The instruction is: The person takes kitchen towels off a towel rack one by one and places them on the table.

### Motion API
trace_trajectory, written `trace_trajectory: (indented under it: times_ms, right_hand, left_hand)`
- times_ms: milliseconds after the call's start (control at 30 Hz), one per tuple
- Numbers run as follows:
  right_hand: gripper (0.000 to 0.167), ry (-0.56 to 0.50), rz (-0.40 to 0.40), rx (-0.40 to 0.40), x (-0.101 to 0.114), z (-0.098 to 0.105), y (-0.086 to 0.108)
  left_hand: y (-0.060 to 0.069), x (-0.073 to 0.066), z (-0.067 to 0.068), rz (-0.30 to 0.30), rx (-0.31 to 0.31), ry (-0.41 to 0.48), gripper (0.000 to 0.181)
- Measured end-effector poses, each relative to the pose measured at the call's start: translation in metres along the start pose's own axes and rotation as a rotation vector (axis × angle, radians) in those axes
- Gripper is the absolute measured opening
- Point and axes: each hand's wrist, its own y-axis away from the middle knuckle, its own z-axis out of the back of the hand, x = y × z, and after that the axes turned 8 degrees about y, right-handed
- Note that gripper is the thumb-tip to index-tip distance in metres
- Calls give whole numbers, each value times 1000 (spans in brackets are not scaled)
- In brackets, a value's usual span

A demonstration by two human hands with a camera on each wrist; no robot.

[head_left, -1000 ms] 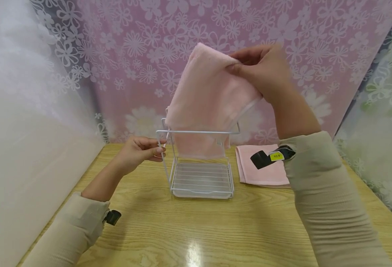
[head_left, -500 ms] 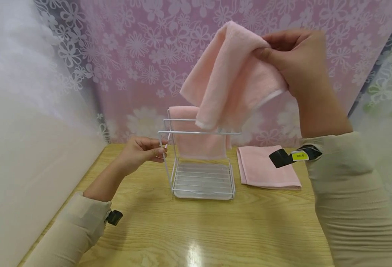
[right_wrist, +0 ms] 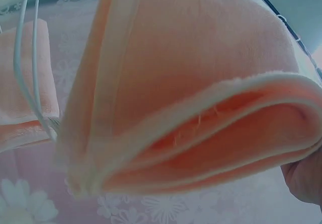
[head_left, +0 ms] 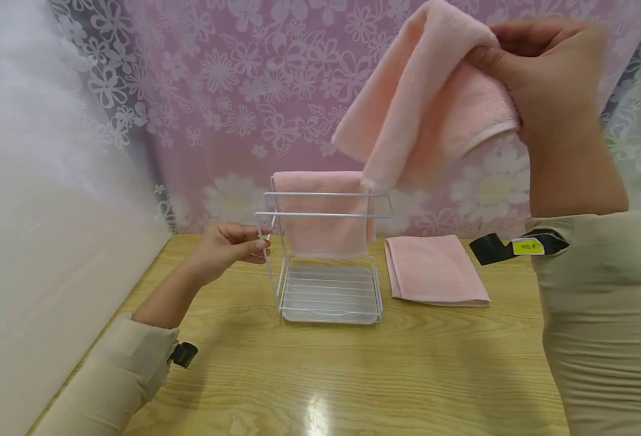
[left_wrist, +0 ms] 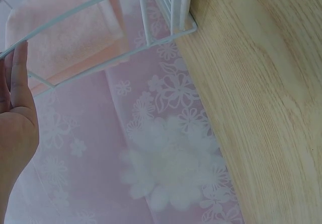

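Observation:
My left hand [head_left: 217, 254] pinches the left upright of a white wire rack [head_left: 320, 215]; in the left wrist view its fingers [left_wrist: 20, 78] meet the wire. Up at the right, my right hand [head_left: 560, 85] grips a folded pink towel [head_left: 440, 91] by its upper part, so the cloth droops above and to the right of the rack. Close up in the right wrist view, the layers of that towel [right_wrist: 201, 38] fill most of the picture. A second pink towel [head_left: 323, 236] hangs over the rack's rear bar, behind two bare bars.
A third pink towel [head_left: 435, 269] lies folded on the wooden table [head_left: 320, 369], right of the rack. At the rack's foot is a slatted tray [head_left: 331, 293]. Behind the table stands a pink floral curtain [head_left: 233, 115], with a pale sheet [head_left: 53, 212] along the left.
My right hand has moved up and to the right, carrying its towel off the rack's front bars and uncovering the hanging one behind. My left hand keeps its hold on the rack.

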Motion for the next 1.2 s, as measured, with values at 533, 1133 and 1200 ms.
trace_trajectory:
  times_ms: [533,1133,1200]
  right_hand:
    - [54,143,-128,-23,-26,36,-2]
    - [42,290,-337,32,-96,65,-3]
    - [39,321,-352,40,-105,68,-2]
  left_hand:
    - [-1,2,1,-34,22,-6,19]
    - [0,2,1,-40,11,17,12]
    - [0,2,1,-41,11,12,11]
